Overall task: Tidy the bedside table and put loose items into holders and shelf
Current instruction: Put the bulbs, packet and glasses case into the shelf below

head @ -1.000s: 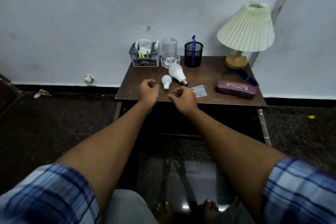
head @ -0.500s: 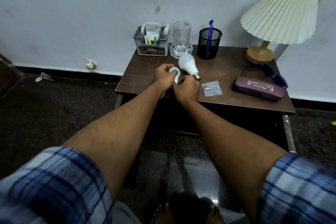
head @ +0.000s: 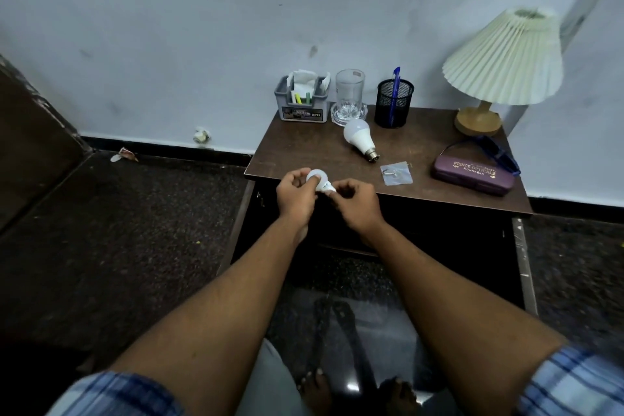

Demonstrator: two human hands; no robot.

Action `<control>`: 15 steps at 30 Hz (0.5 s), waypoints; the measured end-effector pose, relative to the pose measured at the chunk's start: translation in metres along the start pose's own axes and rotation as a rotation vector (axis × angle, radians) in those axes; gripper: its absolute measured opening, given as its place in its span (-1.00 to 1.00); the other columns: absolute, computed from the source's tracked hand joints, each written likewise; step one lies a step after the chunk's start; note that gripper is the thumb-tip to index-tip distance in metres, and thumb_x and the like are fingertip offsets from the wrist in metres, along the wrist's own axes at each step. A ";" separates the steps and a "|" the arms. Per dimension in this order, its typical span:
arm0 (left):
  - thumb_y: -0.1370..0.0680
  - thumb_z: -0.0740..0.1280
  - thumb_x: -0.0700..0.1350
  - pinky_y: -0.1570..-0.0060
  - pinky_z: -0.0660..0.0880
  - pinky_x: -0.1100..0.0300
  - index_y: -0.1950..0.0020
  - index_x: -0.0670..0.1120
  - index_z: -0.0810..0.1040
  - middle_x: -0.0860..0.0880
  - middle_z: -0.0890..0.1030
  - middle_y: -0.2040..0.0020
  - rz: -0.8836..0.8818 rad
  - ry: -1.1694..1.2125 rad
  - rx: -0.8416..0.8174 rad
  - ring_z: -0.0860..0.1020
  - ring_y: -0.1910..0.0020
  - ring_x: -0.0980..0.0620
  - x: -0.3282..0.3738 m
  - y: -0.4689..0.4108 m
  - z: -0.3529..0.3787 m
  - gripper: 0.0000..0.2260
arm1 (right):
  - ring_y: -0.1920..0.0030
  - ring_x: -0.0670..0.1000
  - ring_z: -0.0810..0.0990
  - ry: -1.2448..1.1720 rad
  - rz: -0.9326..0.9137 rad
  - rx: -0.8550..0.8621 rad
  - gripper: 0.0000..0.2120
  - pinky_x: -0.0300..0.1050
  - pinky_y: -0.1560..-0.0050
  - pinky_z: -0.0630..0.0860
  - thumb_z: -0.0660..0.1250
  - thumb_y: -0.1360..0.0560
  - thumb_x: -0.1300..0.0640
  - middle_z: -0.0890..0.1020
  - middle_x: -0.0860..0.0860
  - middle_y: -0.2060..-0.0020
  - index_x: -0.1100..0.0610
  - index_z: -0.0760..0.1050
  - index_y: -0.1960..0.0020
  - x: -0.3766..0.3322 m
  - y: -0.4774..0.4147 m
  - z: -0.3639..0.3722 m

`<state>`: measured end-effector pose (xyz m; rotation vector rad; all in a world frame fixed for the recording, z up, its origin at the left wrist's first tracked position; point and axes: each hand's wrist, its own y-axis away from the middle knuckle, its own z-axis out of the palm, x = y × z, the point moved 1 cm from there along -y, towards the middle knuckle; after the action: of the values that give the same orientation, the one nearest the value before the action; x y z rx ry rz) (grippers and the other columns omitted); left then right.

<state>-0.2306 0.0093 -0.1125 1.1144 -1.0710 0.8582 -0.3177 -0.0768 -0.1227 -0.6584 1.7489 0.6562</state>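
A small white bulb (head: pixel 319 178) is held between both hands over the front left edge of the brown bedside table (head: pixel 297 149). My left hand (head: pixel 294 194) grips its round end and my right hand (head: pixel 356 204) pinches its base. A larger white bulb (head: pixel 358 138) lies on the table behind them. A small clear packet (head: pixel 395 173) with a metal piece lies to the right. A purple glasses case (head: pixel 472 176) and blue glasses (head: pixel 498 154) sit at the right edge.
Along the back stand a grey organiser (head: pixel 303 101) with papers and markers, a glass (head: pixel 349 96) on a clear dish, a black mesh holder (head: pixel 394 103) with a blue pen, and a pleated lamp (head: pixel 503 61). A dark open shelf (head: pixel 388 257) lies under the tabletop. Scraps (head: pixel 123 155) litter the floor.
Both hands closed around the small bulb, lifted it off the table and drew it back to the front edge. The camera view has shifted left, so the table sits further right.
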 end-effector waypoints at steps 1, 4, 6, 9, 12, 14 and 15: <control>-0.53 0.41 -0.27 -0.05 0.62 -0.01 -0.13 -0.16 0.58 -0.14 0.66 0.01 -0.018 -0.007 0.006 0.66 0.03 -0.08 -0.005 0.008 -0.005 -0.82 | 0.01 0.03 0.71 0.006 0.008 -0.004 -0.84 0.04 -0.15 0.62 0.52 -0.48 0.11 0.74 0.02 0.10 0.17 0.68 -0.01 0.006 0.008 0.001; -0.54 0.40 -0.25 -0.04 0.62 0.00 -0.17 -0.19 0.59 -0.15 0.67 -0.01 -0.070 -0.035 0.028 0.66 0.02 -0.07 -0.027 0.023 -0.016 -0.79 | 0.10 0.02 0.69 0.002 0.049 0.006 -0.84 0.08 -0.13 0.62 0.53 -0.46 0.17 0.74 0.09 0.12 0.22 0.68 0.00 0.025 0.023 0.004; -0.54 0.40 -0.25 -0.06 0.61 -0.02 -0.18 -0.20 0.59 -0.18 0.67 -0.04 -0.106 -0.027 0.049 0.66 -0.01 -0.10 -0.039 0.027 -0.020 -0.79 | 0.13 0.00 0.66 0.004 0.078 0.013 -0.84 0.09 -0.11 0.62 0.54 -0.44 0.21 0.73 0.12 0.12 0.24 0.68 0.01 0.036 0.027 0.008; -0.53 0.39 -0.27 -0.09 0.62 -0.03 -0.16 -0.21 0.59 -0.20 0.66 -0.08 -0.165 -0.010 0.071 0.66 -0.06 -0.13 -0.047 0.023 -0.021 -0.79 | 0.12 0.00 0.67 -0.003 0.120 0.031 -0.81 0.08 -0.10 0.62 0.56 -0.42 0.22 0.73 0.14 0.11 0.26 0.68 0.01 0.048 0.025 0.016; -0.54 0.39 -0.27 -0.08 0.63 0.00 -0.16 -0.21 0.61 -0.21 0.66 -0.10 -0.202 -0.018 0.071 0.66 -0.09 -0.15 -0.053 0.007 -0.020 -0.80 | 0.05 0.07 0.71 -0.019 0.186 0.044 -0.80 0.07 -0.11 0.64 0.59 -0.38 0.23 0.74 0.12 0.12 0.25 0.69 0.03 0.057 0.014 0.024; -0.53 0.39 -0.28 -0.04 0.63 0.02 -0.13 -0.21 0.61 -0.22 0.67 -0.09 -0.219 -0.016 0.083 0.67 -0.07 -0.16 -0.060 -0.009 -0.021 -0.81 | 0.05 0.08 0.72 0.003 0.222 0.042 -0.79 0.03 -0.07 0.64 0.61 -0.35 0.23 0.74 0.10 0.14 0.23 0.70 0.05 0.062 0.002 0.034; -0.52 0.39 -0.28 -0.04 0.63 0.03 -0.12 -0.21 0.61 -0.22 0.67 -0.07 -0.227 -0.008 0.094 0.67 -0.06 -0.16 -0.063 -0.017 -0.022 -0.82 | 0.06 0.07 0.72 0.013 0.234 0.041 -0.79 0.00 -0.05 0.64 0.62 -0.34 0.22 0.74 0.09 0.14 0.22 0.70 0.05 0.064 -0.004 0.038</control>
<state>-0.2275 0.0258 -0.1792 1.2920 -0.8980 0.7297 -0.3055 -0.0588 -0.1942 -0.4336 1.8627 0.7746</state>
